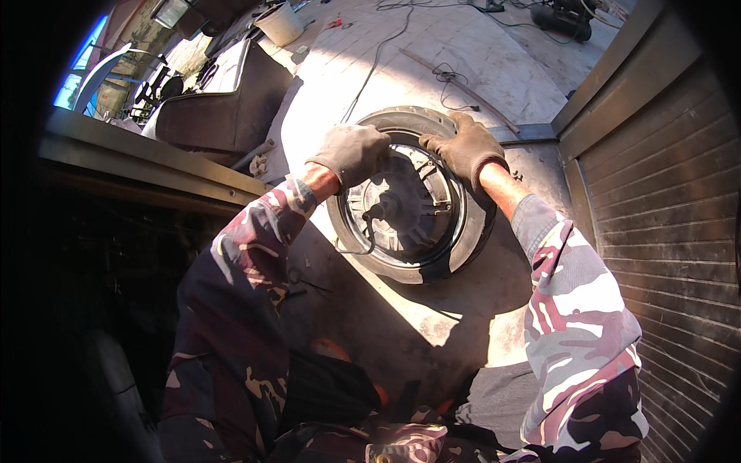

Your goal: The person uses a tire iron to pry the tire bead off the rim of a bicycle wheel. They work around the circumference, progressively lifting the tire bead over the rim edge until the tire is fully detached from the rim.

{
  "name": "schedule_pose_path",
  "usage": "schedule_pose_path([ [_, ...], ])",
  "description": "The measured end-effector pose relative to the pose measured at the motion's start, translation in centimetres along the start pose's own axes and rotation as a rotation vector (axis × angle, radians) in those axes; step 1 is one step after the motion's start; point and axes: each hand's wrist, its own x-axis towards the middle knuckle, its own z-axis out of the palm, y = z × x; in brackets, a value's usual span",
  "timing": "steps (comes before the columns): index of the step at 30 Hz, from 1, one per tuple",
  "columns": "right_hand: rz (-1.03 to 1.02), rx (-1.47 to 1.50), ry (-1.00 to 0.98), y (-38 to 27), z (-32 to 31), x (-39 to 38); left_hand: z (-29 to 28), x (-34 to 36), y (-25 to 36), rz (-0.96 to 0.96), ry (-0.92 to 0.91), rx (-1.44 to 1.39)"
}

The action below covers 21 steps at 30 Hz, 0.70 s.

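A wheel with a black tire and a round metal hub lies on the ground in front of me. A dark cable comes out from the hub's middle and curls over its near left side. My left hand, in a grey work glove, is closed at the tire's upper left, its fingers curled in toward the rim; their tips are hidden. On the upper right, my right hand, in a brownish glove, grips the tire with the thumb on the inner side.
A ribbed metal panel stands to the right, and a metal ledge to the left. Beyond lie a brown padded seat, a white bucket, loose cables, a thin rod and a black machine. Small dark tools lie nearer me.
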Motion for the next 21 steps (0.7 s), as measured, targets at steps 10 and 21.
schedule_pose_path([
  [10,0.023,-0.016,-0.002,0.1,0.4,0.4,2.4,0.0,1.1,-0.346,0.12,-0.453],
  [21,-0.038,0.028,0.013,2.0,0.8,0.3,-0.1,-0.8,0.5,-0.432,0.015,-0.968],
])
